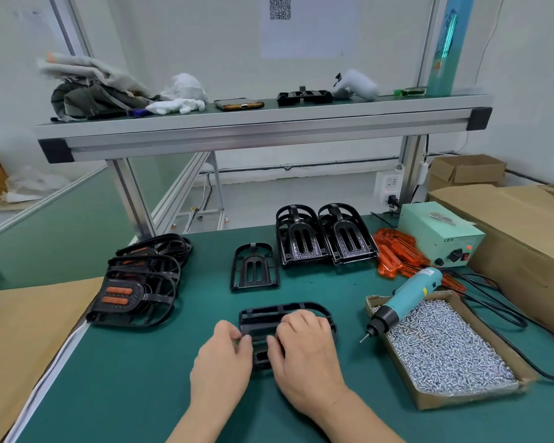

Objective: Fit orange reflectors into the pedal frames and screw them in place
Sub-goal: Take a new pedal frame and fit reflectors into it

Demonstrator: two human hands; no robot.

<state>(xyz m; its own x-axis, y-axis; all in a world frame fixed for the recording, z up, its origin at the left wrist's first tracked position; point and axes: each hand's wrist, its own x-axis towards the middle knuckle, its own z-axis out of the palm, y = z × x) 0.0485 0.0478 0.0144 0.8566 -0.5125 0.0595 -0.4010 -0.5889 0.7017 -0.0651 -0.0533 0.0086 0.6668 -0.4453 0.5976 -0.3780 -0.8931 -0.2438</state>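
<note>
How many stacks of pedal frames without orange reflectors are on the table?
2, side by side at the back of the table: the left stack and the right stack, next to the loose orange reflectors. Frames lower in each are partly hidden.

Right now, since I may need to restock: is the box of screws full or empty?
Full: silver screws fill the cardboard box nearly to its rim, hiding its floor; the screwdriver lies across them.

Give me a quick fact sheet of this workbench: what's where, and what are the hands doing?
hands: left hand and right hand hold a black pedal frame
finished pedals: stacked at left
empty frames: stacked at back centre
orange reflectors: piled right of them
screwdriver: lying on the box of screws, right
</note>
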